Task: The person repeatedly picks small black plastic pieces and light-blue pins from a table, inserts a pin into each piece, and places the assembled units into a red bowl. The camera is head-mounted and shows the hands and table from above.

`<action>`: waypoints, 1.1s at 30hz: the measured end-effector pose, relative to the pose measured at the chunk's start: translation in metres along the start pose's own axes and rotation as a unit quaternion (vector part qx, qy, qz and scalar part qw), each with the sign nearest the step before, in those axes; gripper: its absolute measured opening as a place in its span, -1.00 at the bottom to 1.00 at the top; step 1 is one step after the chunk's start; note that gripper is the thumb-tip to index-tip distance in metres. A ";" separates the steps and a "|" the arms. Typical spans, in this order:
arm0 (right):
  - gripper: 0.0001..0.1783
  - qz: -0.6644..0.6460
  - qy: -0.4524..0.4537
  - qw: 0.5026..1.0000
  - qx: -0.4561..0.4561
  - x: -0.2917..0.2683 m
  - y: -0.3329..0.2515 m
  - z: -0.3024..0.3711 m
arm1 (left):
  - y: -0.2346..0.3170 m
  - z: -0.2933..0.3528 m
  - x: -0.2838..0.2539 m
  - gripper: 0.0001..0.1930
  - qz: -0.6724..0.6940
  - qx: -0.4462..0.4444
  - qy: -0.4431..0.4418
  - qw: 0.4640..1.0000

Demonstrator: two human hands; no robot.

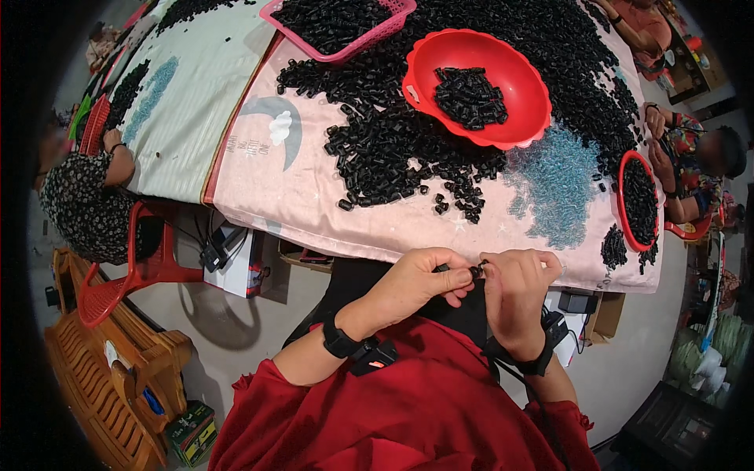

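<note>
The pink-draped surface (pixel 302 196) bears a red bowl (pixel 522 86); from it, black pieces (pixel 550 47) lie at two o'clock, bluish pieces (pixel 554 184) at five, a pink basket (pixel 385 30) at ten.

It seems a home workshop, though the view's edges are dim. People (pixel 82 200) sit around a cloth-covered table (pixel 275 208) heaped with black parts (pixel 377 153), near a wooden bench (pixel 98 388).

Small black parts (pixel 476 272) in the left hand (pixel 428 276) and right hand (pixel 517 289), near a pink tablecloth (pixel 310 200)

Grey lettering (pixel 250 147) stands on the pink tablecloth (pixel 271 200).
</note>
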State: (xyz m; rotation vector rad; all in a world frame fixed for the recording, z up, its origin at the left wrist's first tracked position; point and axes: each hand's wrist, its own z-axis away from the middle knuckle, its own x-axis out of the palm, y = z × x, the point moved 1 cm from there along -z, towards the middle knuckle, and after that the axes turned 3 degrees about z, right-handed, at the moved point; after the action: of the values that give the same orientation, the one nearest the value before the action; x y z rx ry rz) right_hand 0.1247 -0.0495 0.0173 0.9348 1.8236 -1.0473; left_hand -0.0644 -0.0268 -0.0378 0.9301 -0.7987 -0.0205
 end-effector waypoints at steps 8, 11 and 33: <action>-0.78 0.023 -0.001 0.999 -0.034 -0.003 -0.004 -0.002 | 0.005 0.004 0.003 -0.74 -0.031 0.004 0.019 0.999; -0.77 0.038 -0.002 0.999 -0.037 -0.003 -0.005 -0.002 | 0.005 0.004 0.005 -0.74 -0.033 0.005 0.019 0.999; -0.62 0.028 -0.078 0.996 -0.031 -0.021 -0.019 -0.007 | 0.000 0.005 0.005 -0.78 -0.013 0.001 0.054 0.998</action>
State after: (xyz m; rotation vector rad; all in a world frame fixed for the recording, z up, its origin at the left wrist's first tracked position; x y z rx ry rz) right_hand 0.1143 -0.0541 0.0441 0.8392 1.6829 -0.9958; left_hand -0.0636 -0.0317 -0.0331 0.9351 -0.6868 0.0074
